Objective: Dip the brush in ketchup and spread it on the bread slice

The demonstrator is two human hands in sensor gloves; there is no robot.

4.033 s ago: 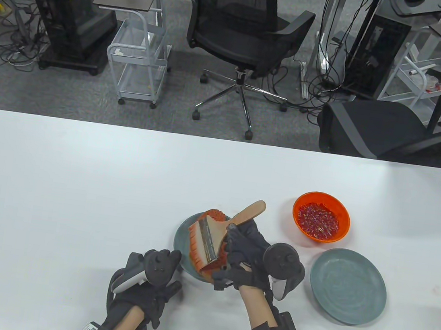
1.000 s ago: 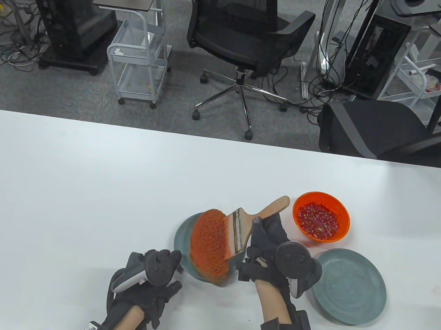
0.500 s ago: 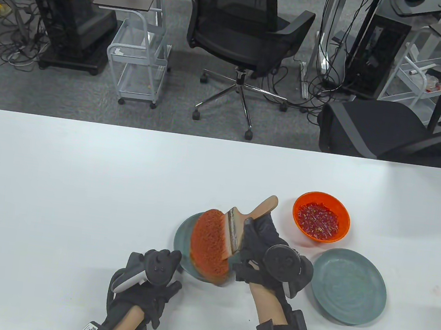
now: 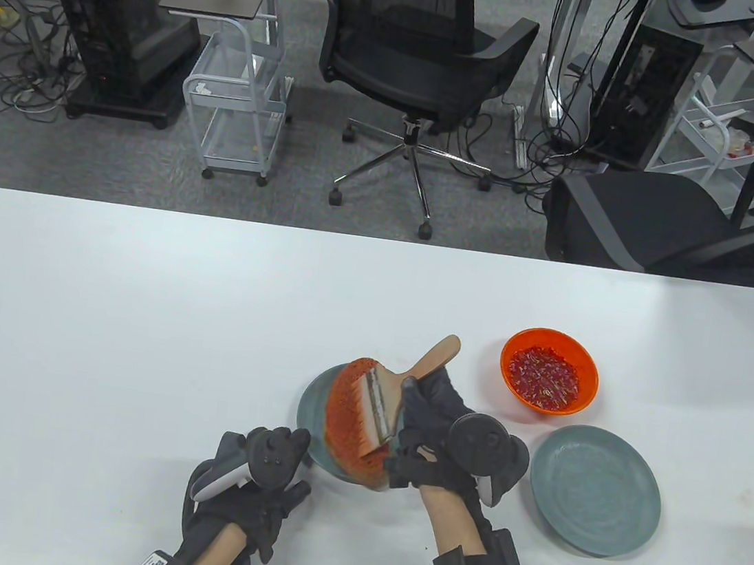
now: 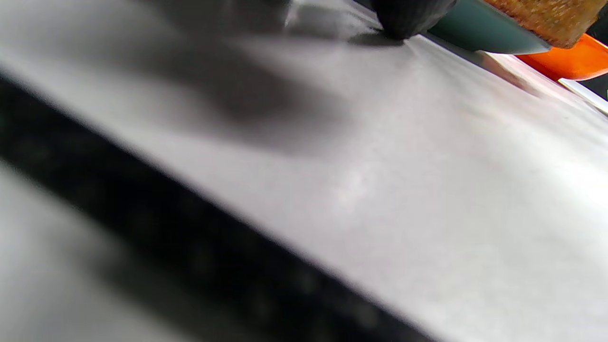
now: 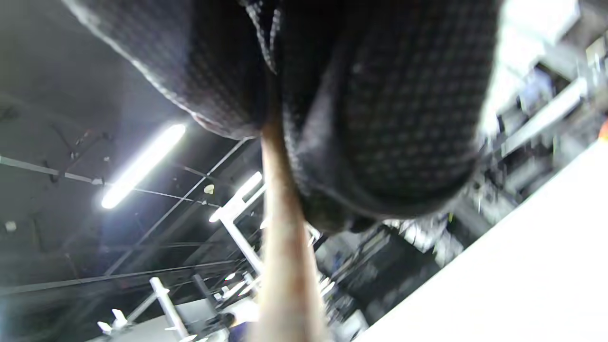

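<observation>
A bread slice [image 4: 347,431] coated red with ketchup lies on a grey-green plate [image 4: 312,406]. My right hand [image 4: 430,428] grips the wooden handle of a wide brush [image 4: 380,408]. Its bristles press on the middle of the bread. The handle [image 6: 285,266] runs out from under my gloved fingers [image 6: 380,118] in the right wrist view. An orange bowl of ketchup [image 4: 548,379] stands to the right. My left hand [image 4: 260,482] rests on the table at the plate's near-left rim and holds nothing. A fingertip [image 5: 408,19] touches the table beside the rim [image 5: 479,35].
A second grey-green plate [image 4: 594,490] sits at the right, near the front, with nothing on it. The white table [image 4: 134,334] ends at its far edge, with office chairs [image 4: 422,45] and carts beyond it.
The brush has swept left from the bread's right edge onto its middle, and my right hand moved left with it. My left hand has not moved.
</observation>
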